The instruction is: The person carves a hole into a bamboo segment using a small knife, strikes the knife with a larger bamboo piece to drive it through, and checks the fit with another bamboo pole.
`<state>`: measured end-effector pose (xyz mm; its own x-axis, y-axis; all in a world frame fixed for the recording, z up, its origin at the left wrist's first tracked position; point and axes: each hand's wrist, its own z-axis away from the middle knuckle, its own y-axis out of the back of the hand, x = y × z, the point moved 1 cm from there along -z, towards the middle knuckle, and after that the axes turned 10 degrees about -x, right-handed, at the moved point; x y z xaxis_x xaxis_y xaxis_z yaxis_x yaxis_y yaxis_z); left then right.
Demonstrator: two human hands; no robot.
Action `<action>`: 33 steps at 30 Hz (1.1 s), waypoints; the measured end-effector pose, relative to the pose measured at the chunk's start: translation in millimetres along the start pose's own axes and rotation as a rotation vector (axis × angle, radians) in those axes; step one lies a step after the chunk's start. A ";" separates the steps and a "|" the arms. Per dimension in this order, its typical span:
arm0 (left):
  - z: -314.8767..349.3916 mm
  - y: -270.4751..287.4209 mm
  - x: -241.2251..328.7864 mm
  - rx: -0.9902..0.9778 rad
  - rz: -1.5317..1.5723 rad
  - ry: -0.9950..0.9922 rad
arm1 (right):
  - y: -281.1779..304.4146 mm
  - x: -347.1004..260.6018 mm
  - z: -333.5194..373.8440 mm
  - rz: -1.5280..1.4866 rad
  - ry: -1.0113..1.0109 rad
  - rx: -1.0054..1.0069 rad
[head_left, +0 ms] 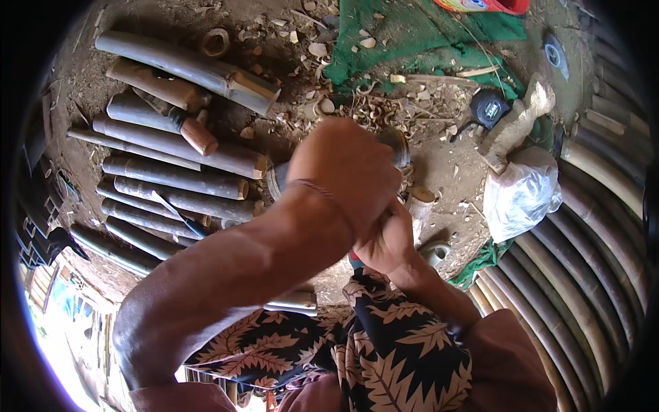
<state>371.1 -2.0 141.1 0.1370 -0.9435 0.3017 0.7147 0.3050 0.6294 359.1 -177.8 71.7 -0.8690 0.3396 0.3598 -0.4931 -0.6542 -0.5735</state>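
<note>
Hands are stacked right over the work at centre frame: the left hand is clamped in a fist across the top, thin bracelet at the wrist, and the right hand sits closed just beneath it, touching it, with a sliver of red handle peeking out below the knuckles. Whatever tool that handle belongs to is hidden, so the blade cannot be made out. Under the left fist pokes the rim of a short bamboo section, lying on the dirt floor just past the person's knees, with a pale cut bamboo stub right beside the right hand. Off to the left lies a row of bamboo poles, one of them bearing a blue-handled blade; curved bamboo slats fan along the right, with a white plastic bag, a black tape measure and a green cloth beyond the shavings. Risk, as I read it: both fists crowd the same spot, so a slip of the hidden edge could run straight into the other hand or down toward the patterned shorts. A round section on loose shavings could also roll under pressure and throw the cut off line.
</note>
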 end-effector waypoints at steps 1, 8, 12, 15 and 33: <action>-4.5 1.5 2.0 -0.005 -0.020 -0.030 | -0.4 -2.0 2.4 0.009 0.023 0.032; 37.9 -62.8 -66.7 -0.345 0.347 -0.089 | 20.4 23.1 3.4 0.265 -0.223 -0.062; 59.1 -155.7 -61.6 -0.218 0.800 -0.059 | 21.3 23.4 2.1 0.607 -0.295 0.222; 76.2 -195.7 -20.9 -0.055 1.004 0.085 | 9.8 27.6 3.2 0.892 -0.219 0.343; 79.6 -170.2 48.5 -0.010 0.409 0.195 | 42.7 5.2 16.3 1.033 -0.211 0.239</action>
<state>201.5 -89.4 105.6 0.5354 -0.7526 0.3834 0.5813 0.6576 0.4792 334.2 -215.0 61.1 -0.8243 -0.5600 -0.0825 0.5144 -0.6803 -0.5221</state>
